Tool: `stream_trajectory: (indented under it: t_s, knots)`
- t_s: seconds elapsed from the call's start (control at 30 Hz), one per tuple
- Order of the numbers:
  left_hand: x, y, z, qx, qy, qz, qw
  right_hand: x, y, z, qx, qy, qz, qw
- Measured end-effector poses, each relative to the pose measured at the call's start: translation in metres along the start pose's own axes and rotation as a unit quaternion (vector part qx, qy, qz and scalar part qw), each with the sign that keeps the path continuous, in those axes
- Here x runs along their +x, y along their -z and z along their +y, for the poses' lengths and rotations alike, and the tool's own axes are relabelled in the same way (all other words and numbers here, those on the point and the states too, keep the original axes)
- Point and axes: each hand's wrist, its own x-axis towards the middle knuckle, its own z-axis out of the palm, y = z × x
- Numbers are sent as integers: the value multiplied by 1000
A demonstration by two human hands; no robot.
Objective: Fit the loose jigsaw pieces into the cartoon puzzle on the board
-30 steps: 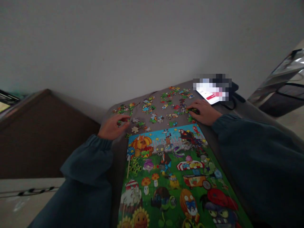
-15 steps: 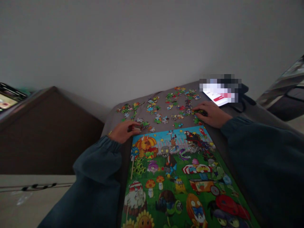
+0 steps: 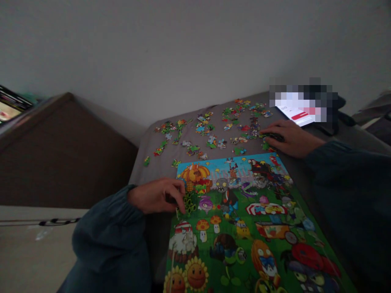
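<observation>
A glossy picture board with cartoon plants and zombies on green lies in front of me. My left hand is at its left edge, fingers bent and closed over the pea-plant picture; what they hold, if anything, is hidden. Beyond the top edge, loose jigsaw pieces lie in scattered clusters on the grey cloth. My right hand rests low among the right-hand pieces, with thumb and fingers closed around a dark green puzzle piece, partly covered by the hand.
A lit phone, partly pixelated, lies at the back right beside dark items. Grey cloth covers the surface up to the pale wall. At the left stands a dark brown panel, with another screen above it and a thin cable below.
My left hand has drawn back from the loose pieces to the board's left edge. My right hand stays by the right-hand pieces. The view has shifted a little.
</observation>
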Motion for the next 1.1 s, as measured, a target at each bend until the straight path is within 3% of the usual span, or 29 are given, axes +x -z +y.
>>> stream_trajectory:
  t_s: [0.1, 0.5, 0.8, 1.1]
  knots:
    - [3, -6, 4, -6, 1, -17, 1000, 0, 3, -2, -8, -3, -14, 1000]
    - [7, -4, -1, 32, 62, 49, 996, 0, 9, -4, -21, -5, -36, 999]
    - [6, -6, 5, 63, 96, 7, 993, 0, 9, -5, -24, -10, -34, 999]
    - [4, -6, 15, 115, 165, 28, 979, 0, 8, -4, -32, -19, -43, 998]
